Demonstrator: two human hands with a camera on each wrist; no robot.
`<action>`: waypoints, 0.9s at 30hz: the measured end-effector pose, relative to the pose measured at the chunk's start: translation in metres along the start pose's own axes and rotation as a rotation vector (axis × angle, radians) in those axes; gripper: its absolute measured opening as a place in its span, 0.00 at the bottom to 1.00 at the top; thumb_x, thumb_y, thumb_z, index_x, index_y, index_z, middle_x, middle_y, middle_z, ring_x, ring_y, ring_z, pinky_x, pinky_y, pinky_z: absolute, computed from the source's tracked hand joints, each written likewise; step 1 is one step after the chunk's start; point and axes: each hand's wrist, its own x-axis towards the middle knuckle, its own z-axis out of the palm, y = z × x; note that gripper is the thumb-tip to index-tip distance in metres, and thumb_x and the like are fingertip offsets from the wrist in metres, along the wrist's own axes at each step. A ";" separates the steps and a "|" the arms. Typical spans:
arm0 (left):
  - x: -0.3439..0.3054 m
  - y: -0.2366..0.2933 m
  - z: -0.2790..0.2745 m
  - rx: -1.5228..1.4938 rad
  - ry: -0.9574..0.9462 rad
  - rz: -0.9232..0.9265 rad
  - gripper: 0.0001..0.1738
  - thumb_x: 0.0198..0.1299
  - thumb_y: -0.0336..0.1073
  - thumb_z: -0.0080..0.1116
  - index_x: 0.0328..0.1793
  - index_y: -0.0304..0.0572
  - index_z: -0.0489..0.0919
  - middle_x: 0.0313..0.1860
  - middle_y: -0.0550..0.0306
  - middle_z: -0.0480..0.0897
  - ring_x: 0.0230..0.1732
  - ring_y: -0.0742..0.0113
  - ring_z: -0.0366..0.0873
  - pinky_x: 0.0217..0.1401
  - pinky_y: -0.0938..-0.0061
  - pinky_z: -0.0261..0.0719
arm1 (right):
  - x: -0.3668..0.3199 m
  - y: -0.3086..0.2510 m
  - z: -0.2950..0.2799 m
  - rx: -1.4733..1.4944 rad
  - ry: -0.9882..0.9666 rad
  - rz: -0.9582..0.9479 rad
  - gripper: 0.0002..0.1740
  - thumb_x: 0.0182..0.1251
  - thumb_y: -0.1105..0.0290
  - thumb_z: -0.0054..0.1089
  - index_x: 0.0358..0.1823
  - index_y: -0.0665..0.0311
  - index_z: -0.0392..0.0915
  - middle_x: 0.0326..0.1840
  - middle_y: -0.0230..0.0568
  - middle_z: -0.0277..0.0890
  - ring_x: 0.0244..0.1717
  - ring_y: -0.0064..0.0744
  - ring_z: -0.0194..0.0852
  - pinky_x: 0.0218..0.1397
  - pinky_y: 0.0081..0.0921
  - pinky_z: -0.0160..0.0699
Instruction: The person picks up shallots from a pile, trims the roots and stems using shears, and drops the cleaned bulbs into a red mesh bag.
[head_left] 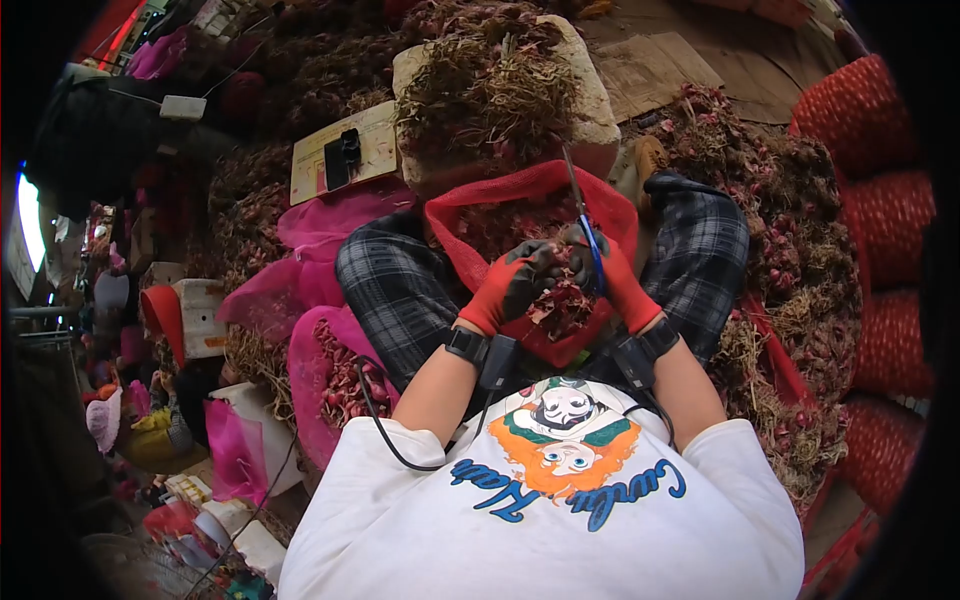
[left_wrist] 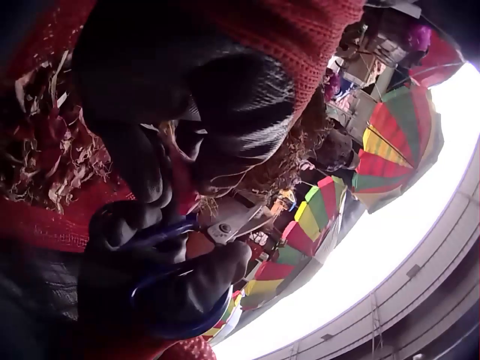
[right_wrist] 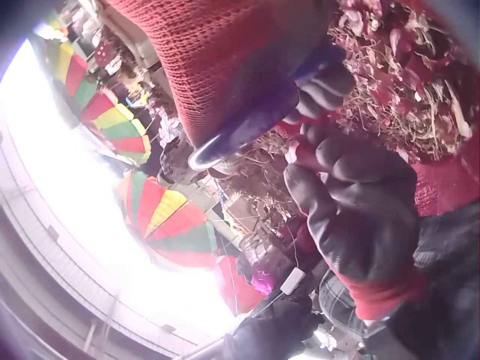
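In the head view my left hand (head_left: 512, 284), in a red glove with a dark grey palm, is close beside my right hand (head_left: 608, 268) over a red mesh bag (head_left: 455, 222). The left fingers pinch a small reddish shallot (right_wrist: 303, 154), partly hidden by the glove. My right hand grips scissors (head_left: 597, 262) by their blue handles, with the long blades pointing away from me. A blue handle loop (left_wrist: 137, 294) circles the right fingers in the left wrist view. Dry red skins and roots (right_wrist: 405, 82) lie in the bag below both hands.
A pale foam block (head_left: 590, 95) heaped with dried shallot stalks (head_left: 490, 90) stands ahead. A pink mesh bag of shallots (head_left: 345, 385) lies at the left, near a board with a phone (head_left: 340, 160). Stacked full red sacks (head_left: 885, 225) line the right, beside loose shallots (head_left: 790, 220).
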 end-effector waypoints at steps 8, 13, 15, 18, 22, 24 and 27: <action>0.018 -0.007 -0.023 -0.509 0.031 0.115 0.12 0.66 0.37 0.51 0.55 0.49 0.72 0.52 0.62 0.76 0.55 0.68 0.74 0.55 0.76 0.74 | -0.049 -0.015 0.012 -1.360 0.180 -0.304 0.34 0.54 0.43 0.60 0.53 0.62 0.69 0.48 0.49 0.73 0.50 0.48 0.73 0.53 0.39 0.71; 0.022 -0.013 -0.021 -0.305 0.021 0.204 0.11 0.67 0.33 0.50 0.54 0.44 0.72 0.51 0.61 0.76 0.56 0.68 0.73 0.59 0.73 0.74 | -0.050 -0.018 0.018 -1.431 0.185 -0.256 0.39 0.52 0.38 0.58 0.54 0.63 0.68 0.49 0.49 0.72 0.51 0.49 0.72 0.54 0.39 0.70; 0.018 -0.009 -0.015 -0.275 0.038 0.213 0.11 0.67 0.31 0.49 0.54 0.42 0.72 0.50 0.60 0.76 0.55 0.68 0.74 0.60 0.72 0.74 | -0.049 -0.016 0.019 -1.462 0.192 -0.252 0.38 0.52 0.39 0.58 0.53 0.64 0.69 0.49 0.50 0.72 0.51 0.49 0.72 0.54 0.38 0.70; 0.019 -0.011 -0.018 -0.213 0.066 0.226 0.12 0.67 0.30 0.48 0.55 0.40 0.72 0.48 0.58 0.76 0.52 0.67 0.75 0.59 0.71 0.75 | -0.045 -0.012 0.018 -1.545 0.203 -0.249 0.36 0.53 0.40 0.58 0.51 0.65 0.69 0.48 0.50 0.72 0.50 0.49 0.73 0.53 0.38 0.70; 0.010 -0.001 -0.010 -0.131 0.096 0.260 0.14 0.65 0.27 0.48 0.56 0.36 0.71 0.48 0.56 0.77 0.48 0.66 0.77 0.57 0.72 0.76 | -0.042 -0.014 0.015 -1.621 0.145 -0.194 0.33 0.53 0.42 0.59 0.45 0.65 0.70 0.44 0.49 0.74 0.46 0.48 0.75 0.49 0.38 0.73; 0.015 -0.008 -0.017 -0.065 0.090 0.272 0.16 0.62 0.24 0.48 0.57 0.34 0.70 0.48 0.56 0.77 0.48 0.67 0.77 0.57 0.73 0.75 | -0.036 -0.007 0.006 -1.612 0.133 -0.182 0.29 0.53 0.44 0.59 0.41 0.64 0.71 0.39 0.49 0.76 0.43 0.48 0.76 0.46 0.39 0.74; 0.015 -0.006 -0.011 0.009 0.152 0.259 0.20 0.59 0.20 0.48 0.59 0.32 0.69 0.49 0.55 0.76 0.50 0.68 0.76 0.57 0.75 0.75 | -0.030 0.008 -0.008 -1.521 0.157 -0.201 0.25 0.54 0.45 0.58 0.37 0.62 0.74 0.34 0.50 0.78 0.39 0.50 0.77 0.43 0.40 0.74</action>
